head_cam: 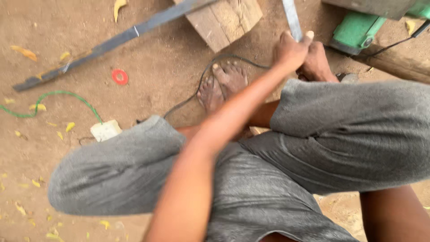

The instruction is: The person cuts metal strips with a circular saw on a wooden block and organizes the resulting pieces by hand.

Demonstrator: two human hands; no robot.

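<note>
I sit on bare earth in grey shorts with my knees drawn up. My left hand (290, 51) reaches forward over my lap and is closed around a narrow grey metal strip (291, 18) that runs up out of the frame. My right hand (317, 65) sits just behind and to the right of it, above my right knee. Its fingers are curled and their grip is hidden. My bare feet (224, 85) rest on the ground just left of both hands.
A green power tool (356, 29) lies at the top right beside a wooden beam (398, 65). A wooden block (224, 20) and a long dark metal bar (112, 42) lie ahead. A black cable (201, 83), a red ring (119, 76), a green cord (67, 95) and a white block (105, 130) are on the dirt.
</note>
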